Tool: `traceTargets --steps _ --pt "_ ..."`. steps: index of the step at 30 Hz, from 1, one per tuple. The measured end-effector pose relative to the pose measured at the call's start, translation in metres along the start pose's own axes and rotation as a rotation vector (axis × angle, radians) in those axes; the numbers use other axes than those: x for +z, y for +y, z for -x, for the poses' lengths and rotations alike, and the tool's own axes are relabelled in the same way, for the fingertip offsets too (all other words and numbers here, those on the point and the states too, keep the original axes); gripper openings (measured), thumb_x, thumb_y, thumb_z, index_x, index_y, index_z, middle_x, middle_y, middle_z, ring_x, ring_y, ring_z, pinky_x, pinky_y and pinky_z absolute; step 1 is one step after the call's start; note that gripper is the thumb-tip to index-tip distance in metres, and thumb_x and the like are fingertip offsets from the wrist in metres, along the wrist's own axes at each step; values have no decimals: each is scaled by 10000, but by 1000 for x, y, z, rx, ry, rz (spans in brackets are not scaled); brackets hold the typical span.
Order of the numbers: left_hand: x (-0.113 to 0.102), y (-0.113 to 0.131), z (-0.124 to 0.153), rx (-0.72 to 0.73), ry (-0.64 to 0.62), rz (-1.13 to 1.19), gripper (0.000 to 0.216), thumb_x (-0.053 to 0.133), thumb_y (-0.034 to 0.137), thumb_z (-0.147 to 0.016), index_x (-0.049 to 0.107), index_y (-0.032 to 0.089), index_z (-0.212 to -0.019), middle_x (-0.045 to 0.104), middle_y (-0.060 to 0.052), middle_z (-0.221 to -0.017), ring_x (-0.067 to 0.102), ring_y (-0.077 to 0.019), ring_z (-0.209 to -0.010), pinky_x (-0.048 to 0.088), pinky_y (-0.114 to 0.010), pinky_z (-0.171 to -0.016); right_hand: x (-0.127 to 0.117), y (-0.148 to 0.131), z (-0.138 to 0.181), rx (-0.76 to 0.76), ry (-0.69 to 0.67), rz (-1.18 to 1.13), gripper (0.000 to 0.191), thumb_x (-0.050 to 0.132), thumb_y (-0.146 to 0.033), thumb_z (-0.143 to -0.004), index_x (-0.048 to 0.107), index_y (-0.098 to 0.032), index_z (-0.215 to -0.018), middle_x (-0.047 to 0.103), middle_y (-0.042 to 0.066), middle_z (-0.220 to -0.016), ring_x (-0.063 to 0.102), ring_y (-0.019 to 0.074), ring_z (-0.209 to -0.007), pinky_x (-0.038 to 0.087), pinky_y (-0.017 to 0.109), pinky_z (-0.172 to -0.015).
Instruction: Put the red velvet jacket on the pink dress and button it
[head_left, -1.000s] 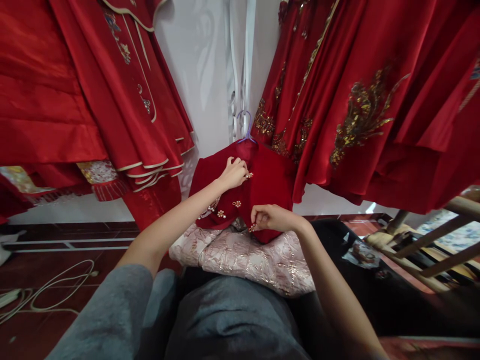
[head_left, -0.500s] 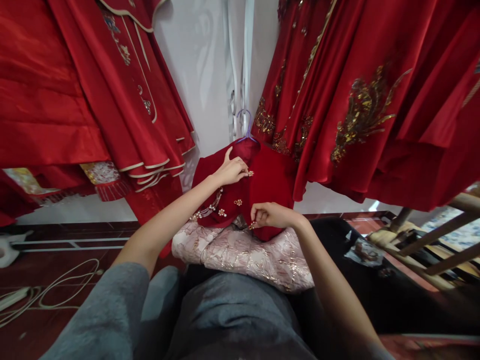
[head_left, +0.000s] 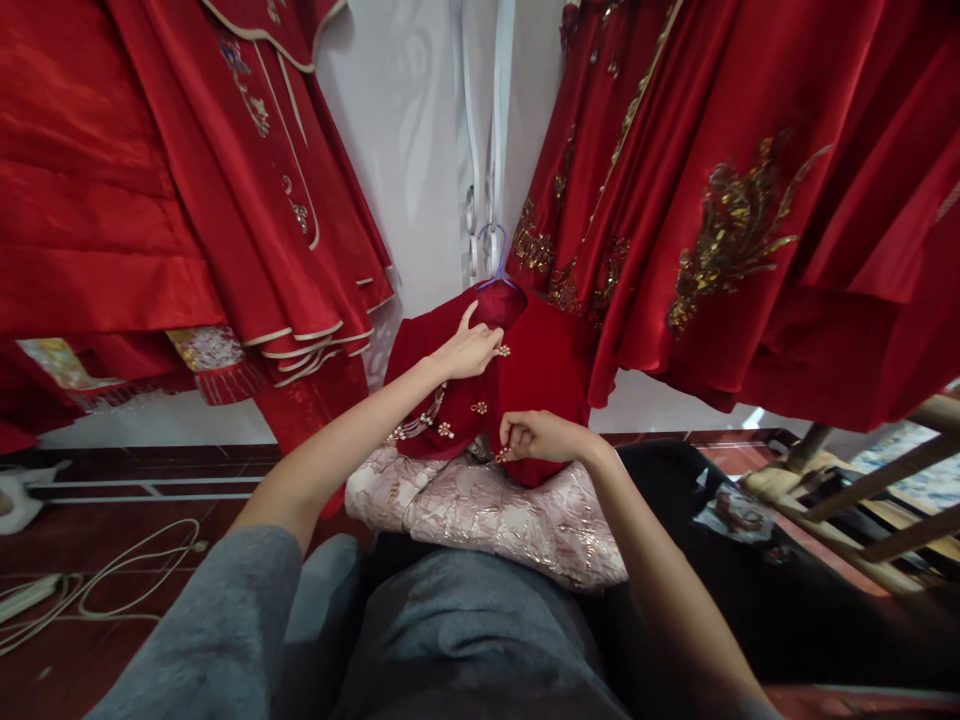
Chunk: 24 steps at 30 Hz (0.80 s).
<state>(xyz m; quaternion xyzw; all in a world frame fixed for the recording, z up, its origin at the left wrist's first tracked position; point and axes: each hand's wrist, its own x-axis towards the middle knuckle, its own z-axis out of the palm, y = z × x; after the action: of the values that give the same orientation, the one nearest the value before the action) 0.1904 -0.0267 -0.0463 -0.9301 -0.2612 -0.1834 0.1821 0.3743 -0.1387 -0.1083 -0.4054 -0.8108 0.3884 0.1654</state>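
Note:
A small dark red velvet jacket [head_left: 544,365] on a purple hanger [head_left: 495,262] lies in front of me, its hem over a pink brocade fabric [head_left: 495,505] on my lap. My left hand [head_left: 469,350] rests near the collar, fingers pinched at a gold bead button [head_left: 501,351], index finger stretched up. My right hand [head_left: 536,436] is lower on the front edge, fingers pinched on another gold button [head_left: 504,456]. More bead buttons and a bead trim [head_left: 420,420] run down the jacket's front.
Red satin garments with cream piping [head_left: 247,170] hang at the left, and red gowns with gold sequin embroidery [head_left: 735,220] hang at the right. A white wall [head_left: 420,150] is behind. White cables [head_left: 112,585] lie on the dark red floor. A wooden frame [head_left: 862,490] stands at the right.
My left hand's index finger has lifted up along the collar. My right hand stays pinched at the lower button. The view shifted slightly.

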Motion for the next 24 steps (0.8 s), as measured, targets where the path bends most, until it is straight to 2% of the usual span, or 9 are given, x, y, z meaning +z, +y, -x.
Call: traceTargets --steps 7,12,15,18,20,22,24 --pt "5 1 0 69 -17 -95 205 377 101 -881 563 180 -912 629 -3 -720 613 -180 -783 -23 -599 -1138 2 1 -6 -16 -1 21 134 651 -172 -722 552 -208 -803 691 -14 -716 648 149 -686 462 255 -652" --pt "10 -1 5 11 65 -144 212 357 219 -939 565 178 -935 625 -1 -681 622 -169 -689 46 -595 -1136 11 2 -16 -22 -12 5 149 659 -155 -709 542 -210 -784 686 -21 -703 652 148 -679 462 242 -629" --pt "9 -7 13 -1 78 -141 245 360 314 -956 566 181 -945 649 -19 -728 624 -181 -713 99 -592 -1123 13 3 -15 -18 -37 5 163 664 -143 -702 538 -211 -781 673 -28 -690 643 140 -662 462 236 -621" --pt "3 -13 24 -44 61 -135 275 392 370 -942 581 172 -965 657 -46 -755 625 -216 -772 127 -594 -1107 8 3 -12 -9 -69 15 174 701 -208 -700 549 -203 -786 657 -20 -682 627 138 -647 462 238 -609" --pt "-2 -15 30 -118 79 -131 263 413 315 -925 578 149 -1046 663 -82 -824 622 -243 -854 148 -583 -1103 2 1 -18 -37 57 14 215 712 -324 -719 559 -195 -800 646 -3 -699 612 137 -651 470 249 -620" --pt "-5 -14 34 -211 135 -151 340 433 206 -886 515 127 -1207 638 -147 -1053 583 -282 -1034 170 -564 -1102 -6 -5 -36 -85 324 -71 303 637 -461 -781 566 -189 -894 658 38 -809 621 148 -719 495 268 -663" --pt "-2 -11 35 -317 209 -189 538 451 111 -828 381 137 -1360 486 -197 -1326 460 -326 -1232 166 -569 -1104 -15 -14 -63 -104 584 -236 445 485 -551 -856 524 -178 -1096 645 109 -1042 635 176 -902 521 297 -759"
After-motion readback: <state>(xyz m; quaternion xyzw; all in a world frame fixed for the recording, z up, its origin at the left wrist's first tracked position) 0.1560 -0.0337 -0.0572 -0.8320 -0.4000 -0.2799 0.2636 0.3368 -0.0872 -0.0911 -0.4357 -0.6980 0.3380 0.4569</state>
